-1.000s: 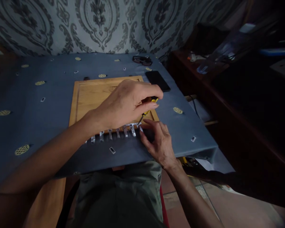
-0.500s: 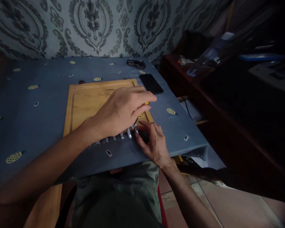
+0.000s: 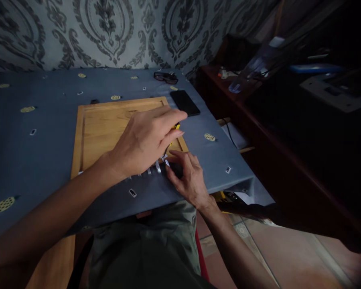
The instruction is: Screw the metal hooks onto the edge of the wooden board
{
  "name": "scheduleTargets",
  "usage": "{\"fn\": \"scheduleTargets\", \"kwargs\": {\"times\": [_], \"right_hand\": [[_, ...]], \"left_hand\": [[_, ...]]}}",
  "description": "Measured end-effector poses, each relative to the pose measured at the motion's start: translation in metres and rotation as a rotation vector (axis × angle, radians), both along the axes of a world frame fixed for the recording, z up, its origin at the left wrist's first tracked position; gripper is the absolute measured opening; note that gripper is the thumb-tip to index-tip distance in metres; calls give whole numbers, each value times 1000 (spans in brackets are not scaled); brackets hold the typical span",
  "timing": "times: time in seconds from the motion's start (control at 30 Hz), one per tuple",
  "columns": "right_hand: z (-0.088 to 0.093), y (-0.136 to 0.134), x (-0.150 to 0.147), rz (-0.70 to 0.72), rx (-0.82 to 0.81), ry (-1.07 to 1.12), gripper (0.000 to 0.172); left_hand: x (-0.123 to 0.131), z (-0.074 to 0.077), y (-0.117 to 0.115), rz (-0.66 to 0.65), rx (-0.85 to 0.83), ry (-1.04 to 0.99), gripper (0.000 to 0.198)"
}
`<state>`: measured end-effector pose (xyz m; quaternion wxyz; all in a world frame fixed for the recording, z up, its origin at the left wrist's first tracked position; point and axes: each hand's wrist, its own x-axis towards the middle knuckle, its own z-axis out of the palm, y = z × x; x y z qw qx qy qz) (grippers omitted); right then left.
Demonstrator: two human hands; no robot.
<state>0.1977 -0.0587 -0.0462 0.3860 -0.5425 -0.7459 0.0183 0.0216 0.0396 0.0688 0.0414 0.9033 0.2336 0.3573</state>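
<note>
My left hand (image 3: 144, 138) is closed around a yellow-and-black screwdriver (image 3: 177, 126), whose thin dark shaft slants down to the front edge of the wooden board (image 3: 104, 134). Its tip meets a small shiny silver piece (image 3: 167, 162) there. My right hand (image 3: 188, 174) has its thumb and forefinger curled about that piece from the right, close to the tip. More silver strips (image 3: 158, 167) stand in a row along the board's front edge, partly hidden behind my left hand and wrist.
A black phone (image 3: 185, 102) lies right of the board, with dark glasses (image 3: 166, 77) behind it. The blue tablecloth (image 3: 48, 160) hangs over the near edge. At the right, a clear bottle (image 3: 255, 66) leans on a dark red desk (image 3: 210, 74).
The view has shifted a little, so most things appear further left. Both hands keep nearly the same pose at the same silver piece.
</note>
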Motion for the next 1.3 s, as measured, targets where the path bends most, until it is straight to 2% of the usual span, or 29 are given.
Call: {"fn": "scheduleTargets", "kwargs": {"times": [0.1, 0.17, 0.23, 0.4, 0.53, 0.7, 0.97, 1.03, 1.13, 1.23, 1.3], "right_hand": [[1, 0, 0, 0, -7, -2, 35], [2, 0, 0, 3, -8, -5, 34], [3, -1, 0, 1, -7, -7, 33], [2, -1, 0, -1, -6, -7, 32], [1, -1, 1, -5, -15, -6, 31], [2, -2, 0, -13, -31, -5, 31], [3, -1, 0, 2, -51, 18, 32], [2, -1, 0, -2, -55, 16, 32], [1, -1, 0, -8, -51, 4, 31], [1, -1, 1, -12, -42, -9, 31], [1, -1, 1, -16, -49, -10, 30]], "left_hand": [[-2, 3, 1, -9, -105, 2, 25], [-3, 2, 2, -12, -143, 11, 17], [-4, 0, 1, -17, -130, -3, 9], [-2, -4, -1, -6, -75, -46, 8], [-2, 4, 0, -17, -118, -11, 9], [-7, 12, 2, -115, -252, 10, 22], [-1, -1, -4, -16, -92, -35, 12], [1, -1, -5, -10, -130, -58, 20], [0, 4, -5, -46, -272, -77, 32], [-2, 9, -3, -117, -395, -68, 33], [-3, 9, -1, -132, -372, -47, 29]]}}
